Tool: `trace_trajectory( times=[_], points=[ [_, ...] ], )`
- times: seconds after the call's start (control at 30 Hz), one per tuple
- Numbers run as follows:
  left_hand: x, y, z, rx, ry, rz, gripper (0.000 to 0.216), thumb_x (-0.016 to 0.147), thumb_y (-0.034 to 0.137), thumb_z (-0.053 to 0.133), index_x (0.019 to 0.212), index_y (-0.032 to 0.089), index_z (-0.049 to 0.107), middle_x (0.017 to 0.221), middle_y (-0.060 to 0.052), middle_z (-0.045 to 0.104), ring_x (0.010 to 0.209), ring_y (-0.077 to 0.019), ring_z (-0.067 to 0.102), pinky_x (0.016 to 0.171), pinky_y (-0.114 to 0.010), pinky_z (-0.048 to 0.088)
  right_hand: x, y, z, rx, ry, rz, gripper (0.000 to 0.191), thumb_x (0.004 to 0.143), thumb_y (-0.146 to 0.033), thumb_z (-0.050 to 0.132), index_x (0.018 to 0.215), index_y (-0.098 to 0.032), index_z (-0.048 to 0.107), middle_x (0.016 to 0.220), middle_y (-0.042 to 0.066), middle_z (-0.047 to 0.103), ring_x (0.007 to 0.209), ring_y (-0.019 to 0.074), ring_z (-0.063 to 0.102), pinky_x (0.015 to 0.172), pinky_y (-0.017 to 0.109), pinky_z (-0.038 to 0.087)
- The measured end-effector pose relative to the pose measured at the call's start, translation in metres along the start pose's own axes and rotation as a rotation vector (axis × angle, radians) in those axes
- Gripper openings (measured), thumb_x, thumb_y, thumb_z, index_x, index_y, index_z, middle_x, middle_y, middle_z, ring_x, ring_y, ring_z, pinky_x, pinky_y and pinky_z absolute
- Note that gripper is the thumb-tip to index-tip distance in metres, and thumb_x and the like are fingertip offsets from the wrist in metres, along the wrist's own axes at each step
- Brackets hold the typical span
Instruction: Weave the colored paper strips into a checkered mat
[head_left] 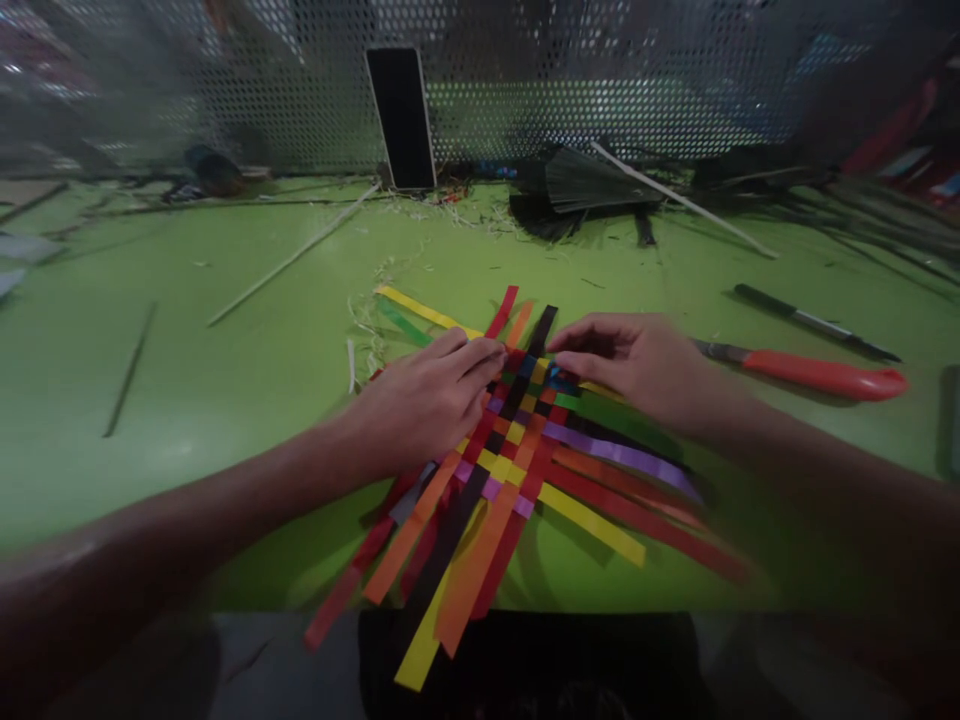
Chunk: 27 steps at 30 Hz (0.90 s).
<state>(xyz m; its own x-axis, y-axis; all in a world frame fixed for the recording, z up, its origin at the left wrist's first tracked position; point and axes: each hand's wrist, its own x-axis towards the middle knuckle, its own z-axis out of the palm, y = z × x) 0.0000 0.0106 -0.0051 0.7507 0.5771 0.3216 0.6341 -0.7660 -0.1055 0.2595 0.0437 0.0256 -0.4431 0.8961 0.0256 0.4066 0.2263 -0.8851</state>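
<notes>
A mat of woven paper strips (516, 432), in red, orange, black, yellow, purple and other colours, lies in front of me with its loose ends fanned out. My left hand (454, 385) rests over its upper left part, fingers together and bent onto the strips; its thumb is partly hidden. At the upper right edge, my right hand (634, 365) has its thumb and forefinger curled close together at a blue strip (559, 380). A long purple strip (622, 450) and a yellow strip (592, 523) stick out to the right below that hand.
A red-handled knife (821, 374) and a dark pen (817, 322) lie to the right. A phone (402, 118) leans against the perforated metal screen (600, 110). Thin sticks (292, 258), dark fibre bundles (585, 185) and shavings lie on the green table (247, 380).
</notes>
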Motion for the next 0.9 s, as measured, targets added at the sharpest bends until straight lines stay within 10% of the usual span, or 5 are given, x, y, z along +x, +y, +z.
trace_trajectory(
  times=[0.9],
  points=[
    [0.001,-0.001,0.002,-0.041,0.017,-0.039,0.032,0.104,0.017,0.045,0.120,0.006,0.070,0.131,-0.017,0.067,0.113,-0.0287,0.060,0.097,-0.043,0.055,-0.001,0.007,-0.018,0.232,-0.207,0.038,0.034,0.077,-0.032,0.088,0.109,-0.029,0.081,0.099,0.002,0.079,0.089,0.0181,0.073,0.080,0.033,0.060]
  ],
)
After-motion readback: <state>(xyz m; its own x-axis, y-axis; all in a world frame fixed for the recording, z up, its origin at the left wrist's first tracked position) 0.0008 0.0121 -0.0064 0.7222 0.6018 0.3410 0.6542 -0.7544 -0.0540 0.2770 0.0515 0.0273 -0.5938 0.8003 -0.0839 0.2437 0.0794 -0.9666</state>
